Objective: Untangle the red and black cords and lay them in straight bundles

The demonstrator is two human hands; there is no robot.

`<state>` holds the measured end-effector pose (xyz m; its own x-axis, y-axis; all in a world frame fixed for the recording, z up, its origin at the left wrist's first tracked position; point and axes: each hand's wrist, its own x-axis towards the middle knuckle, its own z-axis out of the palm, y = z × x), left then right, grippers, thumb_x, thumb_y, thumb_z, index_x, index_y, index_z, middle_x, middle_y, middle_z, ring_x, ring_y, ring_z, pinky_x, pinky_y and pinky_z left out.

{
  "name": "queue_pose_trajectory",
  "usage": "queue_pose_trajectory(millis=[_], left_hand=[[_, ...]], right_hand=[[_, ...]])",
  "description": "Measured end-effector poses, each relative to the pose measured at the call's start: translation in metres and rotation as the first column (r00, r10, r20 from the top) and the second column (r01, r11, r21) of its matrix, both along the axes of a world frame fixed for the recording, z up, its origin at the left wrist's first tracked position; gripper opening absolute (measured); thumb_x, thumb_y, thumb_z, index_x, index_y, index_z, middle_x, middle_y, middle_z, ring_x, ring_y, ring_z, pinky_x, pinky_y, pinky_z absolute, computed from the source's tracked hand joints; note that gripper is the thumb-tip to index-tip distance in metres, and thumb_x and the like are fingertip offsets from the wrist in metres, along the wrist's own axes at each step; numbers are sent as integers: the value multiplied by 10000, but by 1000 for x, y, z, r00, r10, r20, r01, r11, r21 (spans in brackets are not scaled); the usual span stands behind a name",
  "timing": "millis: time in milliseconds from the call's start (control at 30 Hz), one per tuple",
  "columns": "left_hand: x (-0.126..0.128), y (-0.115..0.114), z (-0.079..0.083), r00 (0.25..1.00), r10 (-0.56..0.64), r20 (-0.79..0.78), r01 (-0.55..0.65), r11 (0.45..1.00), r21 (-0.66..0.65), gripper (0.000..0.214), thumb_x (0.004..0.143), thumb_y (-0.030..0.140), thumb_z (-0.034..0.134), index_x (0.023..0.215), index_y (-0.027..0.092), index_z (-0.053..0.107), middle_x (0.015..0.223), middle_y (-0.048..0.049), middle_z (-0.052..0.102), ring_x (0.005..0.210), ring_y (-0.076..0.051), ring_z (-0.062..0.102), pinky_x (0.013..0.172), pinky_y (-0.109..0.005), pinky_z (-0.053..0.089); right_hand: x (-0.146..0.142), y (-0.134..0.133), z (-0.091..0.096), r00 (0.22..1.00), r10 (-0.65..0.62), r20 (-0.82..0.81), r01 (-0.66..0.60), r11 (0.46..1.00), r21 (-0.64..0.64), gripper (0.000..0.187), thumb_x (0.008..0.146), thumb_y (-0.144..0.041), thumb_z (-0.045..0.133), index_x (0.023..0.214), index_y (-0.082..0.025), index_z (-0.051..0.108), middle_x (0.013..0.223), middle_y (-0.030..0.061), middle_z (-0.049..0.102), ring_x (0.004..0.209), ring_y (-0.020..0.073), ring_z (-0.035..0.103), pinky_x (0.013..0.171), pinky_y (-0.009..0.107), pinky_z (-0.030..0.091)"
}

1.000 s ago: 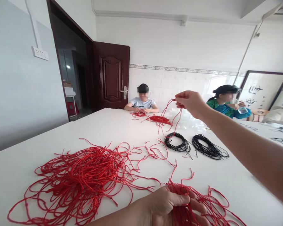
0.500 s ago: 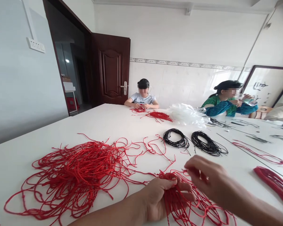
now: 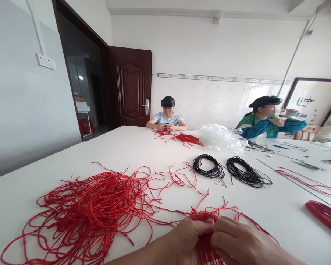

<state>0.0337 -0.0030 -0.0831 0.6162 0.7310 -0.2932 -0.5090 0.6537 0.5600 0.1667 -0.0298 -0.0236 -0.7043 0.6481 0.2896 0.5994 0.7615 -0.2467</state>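
Observation:
A bundle of red cords (image 3: 205, 247) is gripped in my left hand (image 3: 186, 235), its thumb pressed over the top. My right hand (image 3: 237, 237) closes on the same bundle from the right, fingertips against the strands near my left thumb. Loose cord ends stick out above and to the right of both hands; the lower part of the bundle runs out of the bottom of the view. Left of my hands lies a large tangled heap of red cords (image 3: 96, 209), with a few strands reaching toward the bundle.
Two coils of black cord, a left one (image 3: 208, 165) and a right one (image 3: 246, 171), lie beyond my hands. A red cord hank (image 3: 324, 219) is at the right. White plastic strips (image 3: 220, 138) are piled farther back. Two people sit across the white table (image 3: 110, 147).
My right hand has come down and left, from held apart above the cords to gripping the bundle beside my left hand. The view has tilted up slightly.

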Motion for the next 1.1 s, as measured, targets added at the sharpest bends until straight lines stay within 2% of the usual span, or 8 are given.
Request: queue_pose_trajectory(millis=[167, 333, 500, 600, 733, 900, 1000, 1100], left_hand=[[-5, -1, -1, 989, -145, 2, 144, 984, 100, 101, 719, 176, 521, 786, 104, 547, 730, -66, 593, 638, -186, 605, 674, -326, 392], [-9, -3, 2, 984, -180, -14, 179, 968, 173, 105, 752, 161, 471, 815, 120, 544, 732, -61, 604, 663, -197, 619, 700, -342, 399], [-10, -2, 0, 977, -212, -29, 213, 962, 172, 129, 757, 175, 484, 859, 127, 547, 750, -61, 618, 662, -183, 616, 669, -320, 406], [-11, -1, -1, 974, -225, -15, 224, 959, 173, 120, 760, 182, 487, 845, 126, 549, 774, -64, 623, 674, -179, 614, 669, -314, 410], [-11, -2, 2, 980, -200, -14, 199, 969, 148, 114, 751, 186, 502, 833, 119, 546, 814, -68, 620, 708, -186, 615, 710, -328, 417], [-11, -4, 7, 998, -56, 21, 55, 996, 76, 94, 728, 179, 541, 785, 107, 522, 835, -81, 607, 723, -184, 614, 764, -344, 420], [-11, -1, 7, 999, 38, 17, -39, 998, 52, 96, 736, 178, 530, 813, 122, 521, 846, -48, 606, 743, -141, 606, 791, -300, 422], [-11, 3, 6, 995, 97, -23, -97, 995, 22, 153, 727, 191, 538, 867, 132, 526, 885, -35, 614, 813, -158, 606, 792, -283, 429]], right_hand=[[-20, 56, 23, 980, -181, -81, 176, 982, -71, 149, 777, -188, 436, 668, -193, 537, 627, -2, 540, 556, 108, 457, 535, 234, 343], [-61, 134, 1, 907, -421, -20, 389, 854, -347, 395, 783, -364, 483, 450, -164, 410, 441, -14, 384, 473, 104, 398, 453, 244, 270], [-78, 162, -15, 866, -493, -81, 369, 741, -561, 208, 840, -310, 461, 874, -127, 554, 800, 10, 570, 633, 90, 536, 566, 243, 457], [-66, 167, 3, 795, -534, -287, 267, 733, -625, 186, 847, -275, 450, 878, -118, 545, 833, 38, 578, 671, 96, 554, 594, 247, 474], [-25, 167, 49, 595, -543, -592, 131, 793, -595, 158, 848, -219, 408, 738, -143, 493, 716, 32, 554, 612, 70, 541, 591, 199, 472], [43, 139, 92, 386, -520, -762, 139, 850, -509, 93, 780, -225, 515, 706, -171, 501, 539, -51, 423, 428, 36, 393, 440, 158, 411], [67, 111, 81, 381, -549, -744, 168, 832, -528, 107, 725, -259, 584, 702, -166, 536, 464, -67, 378, 350, 25, 287, 310, 144, 245], [68, 84, 41, 434, -627, -647, 125, 753, -646, 193, 706, -340, 597, 710, -154, 547, 459, -60, 383, 343, 24, 276, 302, 151, 167]])
